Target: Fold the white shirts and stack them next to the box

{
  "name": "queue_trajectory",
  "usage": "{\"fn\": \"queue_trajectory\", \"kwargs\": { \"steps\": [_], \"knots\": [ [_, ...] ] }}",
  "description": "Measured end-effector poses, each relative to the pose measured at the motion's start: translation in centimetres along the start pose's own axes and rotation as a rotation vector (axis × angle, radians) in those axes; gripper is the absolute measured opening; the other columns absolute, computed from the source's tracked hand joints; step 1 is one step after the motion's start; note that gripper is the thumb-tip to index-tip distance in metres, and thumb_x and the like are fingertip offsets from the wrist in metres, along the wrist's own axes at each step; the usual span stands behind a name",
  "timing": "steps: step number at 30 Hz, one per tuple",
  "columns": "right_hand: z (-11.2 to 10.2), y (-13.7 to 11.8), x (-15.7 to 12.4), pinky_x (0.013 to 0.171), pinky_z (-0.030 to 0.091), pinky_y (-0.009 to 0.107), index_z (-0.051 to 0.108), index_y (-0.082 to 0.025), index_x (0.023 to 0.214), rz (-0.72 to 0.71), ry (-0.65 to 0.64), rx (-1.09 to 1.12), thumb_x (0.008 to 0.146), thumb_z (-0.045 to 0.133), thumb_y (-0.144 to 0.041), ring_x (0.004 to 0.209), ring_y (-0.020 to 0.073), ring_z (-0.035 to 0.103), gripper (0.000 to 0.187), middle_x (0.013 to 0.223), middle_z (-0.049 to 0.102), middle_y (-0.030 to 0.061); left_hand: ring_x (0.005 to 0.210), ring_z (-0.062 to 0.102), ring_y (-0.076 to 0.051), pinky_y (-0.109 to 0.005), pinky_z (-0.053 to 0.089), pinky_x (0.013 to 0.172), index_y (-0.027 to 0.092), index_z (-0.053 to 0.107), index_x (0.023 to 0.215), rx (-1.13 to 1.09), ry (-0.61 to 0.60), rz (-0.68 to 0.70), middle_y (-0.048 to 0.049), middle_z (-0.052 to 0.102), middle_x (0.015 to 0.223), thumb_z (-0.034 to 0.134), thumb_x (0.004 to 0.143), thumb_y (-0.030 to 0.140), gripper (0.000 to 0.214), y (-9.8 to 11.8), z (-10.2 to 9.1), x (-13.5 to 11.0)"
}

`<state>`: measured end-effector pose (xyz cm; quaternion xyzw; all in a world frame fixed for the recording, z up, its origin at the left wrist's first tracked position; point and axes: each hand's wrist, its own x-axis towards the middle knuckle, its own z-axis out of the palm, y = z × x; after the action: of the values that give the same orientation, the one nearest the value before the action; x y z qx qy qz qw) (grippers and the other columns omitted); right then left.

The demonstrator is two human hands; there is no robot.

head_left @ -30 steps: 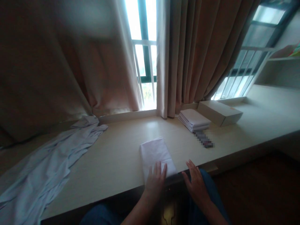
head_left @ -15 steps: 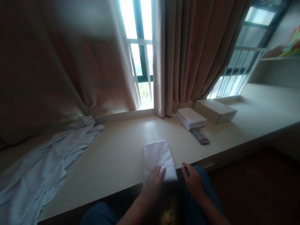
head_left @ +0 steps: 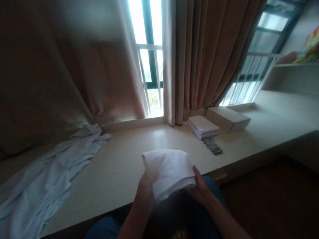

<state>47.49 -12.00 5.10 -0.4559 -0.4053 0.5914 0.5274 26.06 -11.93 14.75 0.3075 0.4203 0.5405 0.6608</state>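
Note:
A folded white cloth (head_left: 169,171) is held up between my two hands at the front edge of the desk, its layered edge facing me. My left hand (head_left: 146,189) grips its left side, the fingertips partly hidden by the fabric. On the other side, my right hand (head_left: 200,186) is closed round the right edge, thumb up and fingers underneath. Farther back to the right lies a stack of folded white cloths (head_left: 202,126). Crumpled pale cloth (head_left: 57,169) spreads across the left end of the desk.
A closed cardboard box (head_left: 228,119) stands behind the stack, and a blurred-out small item (head_left: 212,146) lies in front of it. The light wooden desk (head_left: 119,159) runs along brown curtains (head_left: 206,53) and a barred window. Shelves (head_left: 294,76) stand at the right.
The folded cloth has come up off the desk and tilted. My right hand, apart from it before, has moved in and taken its right edge; my left hand has shifted to its left side.

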Motion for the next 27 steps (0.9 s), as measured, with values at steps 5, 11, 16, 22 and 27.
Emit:
{"fn": "queue_trajectory", "kwargs": {
  "steps": [5,11,16,22,27],
  "knots": [
    [0.0,0.8,0.8,0.067,0.052,0.035,0.063,-0.010,0.111,0.146,-0.005,0.157,0.085,0.049,-0.058,0.075,0.0225,0.067,0.056,0.089,0.071,0.0115,0.091,0.070,-0.030,-0.049,0.057,0.078,0.013,0.050,0.132,0.038,0.083,-0.162,-0.0129,0.073,0.095,0.058,0.075,0.024,0.058,-5.4,-6.7,-0.1],
    [-0.4,-1.0,2.4,0.053,0.041,0.023,0.068,-0.011,0.085,0.107,0.026,-0.084,0.060,0.068,-0.026,0.058,0.0147,0.056,0.028,0.070,0.067,0.0020,0.096,0.069,-0.029,-0.047,0.057,0.083,0.017,0.044,0.135,-0.068,0.164,-0.267,-0.0142,0.070,0.108,0.064,0.077,0.024,0.062,-10.5,-9.7,-3.6],
    [1.3,-4.2,5.9,0.055,0.040,0.023,0.071,-0.013,0.088,0.008,0.008,-0.365,0.055,0.060,-0.017,0.064,0.0152,0.057,0.035,0.074,0.068,0.0007,0.090,0.071,-0.026,-0.043,0.058,0.079,0.017,0.048,0.129,-0.157,0.291,-0.346,-0.0139,0.069,0.109,0.070,0.073,0.009,0.061,-10.3,-7.2,-5.0],
    [2.6,-6.4,10.7,0.068,0.047,0.026,0.066,-0.011,0.112,-0.130,0.073,-0.428,0.065,0.059,-0.020,0.080,0.0174,0.061,0.048,0.097,0.069,0.0074,0.091,0.069,-0.020,-0.036,0.058,0.079,0.025,0.051,0.126,-0.229,0.330,-0.047,-0.0083,0.066,0.115,0.067,0.073,0.004,0.059,-8.5,-5.2,-1.3],
    [1.2,-4.6,11.0,0.078,0.048,0.033,0.058,-0.007,0.117,-0.141,0.336,-0.540,0.074,0.059,-0.026,0.089,0.0211,0.061,0.048,0.106,0.064,0.0165,0.081,0.070,-0.017,-0.034,0.059,0.073,0.016,0.059,0.105,-0.265,0.513,-0.063,-0.0085,0.068,0.102,0.066,0.075,0.006,0.033,-9.6,-3.6,0.6]
  ]
}}
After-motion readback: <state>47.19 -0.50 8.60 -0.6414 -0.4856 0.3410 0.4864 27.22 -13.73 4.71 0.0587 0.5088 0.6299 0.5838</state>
